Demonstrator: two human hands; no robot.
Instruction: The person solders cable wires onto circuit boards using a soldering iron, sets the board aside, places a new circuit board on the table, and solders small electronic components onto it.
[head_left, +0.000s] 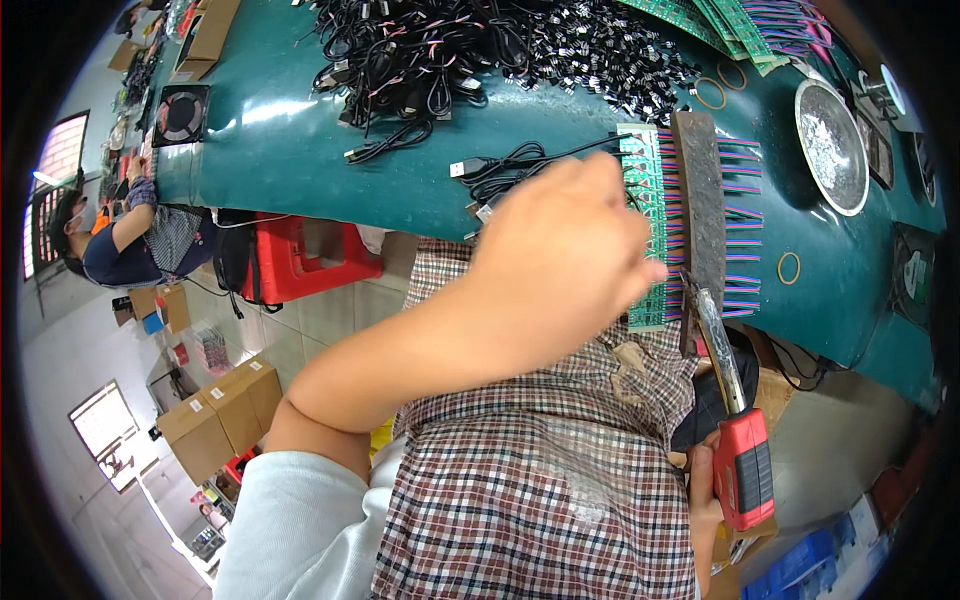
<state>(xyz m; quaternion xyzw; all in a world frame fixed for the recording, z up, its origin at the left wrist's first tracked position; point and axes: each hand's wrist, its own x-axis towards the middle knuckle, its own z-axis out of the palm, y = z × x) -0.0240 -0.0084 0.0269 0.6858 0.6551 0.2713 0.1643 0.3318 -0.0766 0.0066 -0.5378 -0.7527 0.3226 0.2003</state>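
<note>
My left hand reaches over the near part of a green circuit board panel, its fingers curled and pinched at the panel's edge. What lies between the fingertips is hidden. Black USB cables lie beside that hand, and one runs up to the panel. My right hand grips the red and black handle of a soldering iron. The iron points up, its tip close to the panel and to my left fingertips. A dark flat bar lies across striped ribbon wires that stick out from the panel's right side.
Heaps of black cables and small black connectors cover the table's far side. Right of the panel are a metal bowl and rubber bands. A red stool stands below the table edge; a co-worker sits at left.
</note>
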